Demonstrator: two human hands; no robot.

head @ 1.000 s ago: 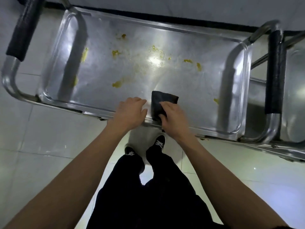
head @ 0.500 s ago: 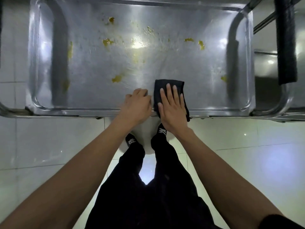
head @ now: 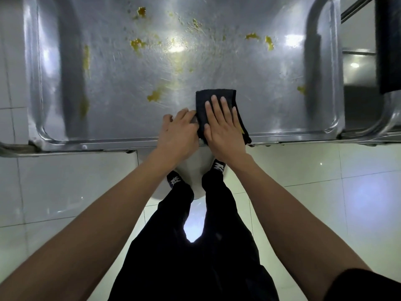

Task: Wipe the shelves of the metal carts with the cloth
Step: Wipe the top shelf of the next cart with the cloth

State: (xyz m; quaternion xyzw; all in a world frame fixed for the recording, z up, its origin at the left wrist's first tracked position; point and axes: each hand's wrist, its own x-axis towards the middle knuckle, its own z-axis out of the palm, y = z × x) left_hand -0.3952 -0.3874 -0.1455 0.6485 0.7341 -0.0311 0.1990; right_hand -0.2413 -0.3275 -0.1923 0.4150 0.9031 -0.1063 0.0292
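Black cloth (head: 217, 98) unmoved; right hand (head: 223, 127) still flat atop.

The cloth (head: 213, 99) is lying on the cart shelf (head: 249, 79) at its near edge, under the right hand (head: 223, 127). The left hand (head: 179, 132) is resting just left of it, touching it. Food bits (head: 155, 95) are lying farther back and left. Another cart (head: 360, 68) is standing to the right.

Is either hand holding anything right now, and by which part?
The right hand presses flat on the cloth, covering its middle. The left hand touches the cloth's left edge; whether it pinches it cannot be told.
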